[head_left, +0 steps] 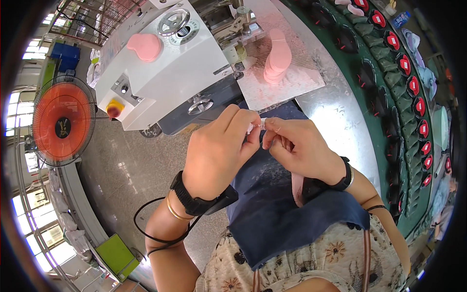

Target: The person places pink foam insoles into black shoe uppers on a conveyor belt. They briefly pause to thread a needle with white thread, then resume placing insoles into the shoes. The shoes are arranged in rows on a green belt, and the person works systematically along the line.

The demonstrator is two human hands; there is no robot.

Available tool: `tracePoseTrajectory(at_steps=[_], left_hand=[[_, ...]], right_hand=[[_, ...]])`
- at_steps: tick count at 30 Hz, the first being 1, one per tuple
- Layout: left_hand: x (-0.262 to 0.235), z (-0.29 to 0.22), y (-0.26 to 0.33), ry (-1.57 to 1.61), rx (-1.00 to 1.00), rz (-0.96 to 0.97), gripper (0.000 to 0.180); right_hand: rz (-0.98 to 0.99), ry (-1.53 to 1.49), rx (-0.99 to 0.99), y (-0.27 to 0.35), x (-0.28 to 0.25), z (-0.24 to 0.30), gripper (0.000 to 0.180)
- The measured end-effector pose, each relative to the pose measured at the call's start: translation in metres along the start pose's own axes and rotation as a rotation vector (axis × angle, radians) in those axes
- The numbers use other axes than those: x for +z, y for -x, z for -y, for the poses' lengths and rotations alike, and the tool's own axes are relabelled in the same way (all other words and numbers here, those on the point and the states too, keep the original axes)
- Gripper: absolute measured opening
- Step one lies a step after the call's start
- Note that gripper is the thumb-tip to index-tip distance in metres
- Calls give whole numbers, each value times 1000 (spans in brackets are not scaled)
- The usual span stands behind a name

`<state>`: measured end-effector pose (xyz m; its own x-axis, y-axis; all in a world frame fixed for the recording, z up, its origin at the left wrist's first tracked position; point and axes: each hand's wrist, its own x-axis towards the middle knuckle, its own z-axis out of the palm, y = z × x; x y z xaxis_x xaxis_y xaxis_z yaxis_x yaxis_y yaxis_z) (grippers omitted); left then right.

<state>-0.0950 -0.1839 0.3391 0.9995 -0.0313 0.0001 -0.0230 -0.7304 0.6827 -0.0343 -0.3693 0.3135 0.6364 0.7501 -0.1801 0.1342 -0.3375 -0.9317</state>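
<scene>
My left hand (220, 148) and my right hand (307, 148) meet in front of my lap, fingertips almost touching. Both are closed in a pinch on a small white scrap (263, 123), thin and frayed; its kind is too small to tell. Below my right hand a pale pink strip (297, 187) hangs down, partly hidden, and whether those fingers hold it I cannot tell. Past my hands, a stack of pink insole-shaped pieces (278, 56) lies on a pale board (304, 83) beside the machine.
A white machine (165, 73) with a handwheel (173, 22) and a yellow-red knob (115, 109) stands ahead left. A pink piece (145, 47) rests on it. At the right runs a green conveyor (357, 63) with dark shoe parts. An orange fan (63, 124) stands far left.
</scene>
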Motion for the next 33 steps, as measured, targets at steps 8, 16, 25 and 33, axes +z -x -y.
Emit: tracePoseTrajectory(at_steps=[8, 16, 25, 33], left_hand=[[3, -1, -1, -248, 146, 36, 26], [15, 7, 1, -92, 16, -122, 22], [-1, 5, 2, 616, -462, -163, 11], [7, -14, -5, 256, -71, 0, 19]], right_hand=[[31, 65, -43, -3, 2, 3, 28], [-25, 70, -37, -3, 4, 4, 32], [-44, 31, -56, 1, -3, -2, 36], [-11, 27, -3, 0, -4, 2, 28]])
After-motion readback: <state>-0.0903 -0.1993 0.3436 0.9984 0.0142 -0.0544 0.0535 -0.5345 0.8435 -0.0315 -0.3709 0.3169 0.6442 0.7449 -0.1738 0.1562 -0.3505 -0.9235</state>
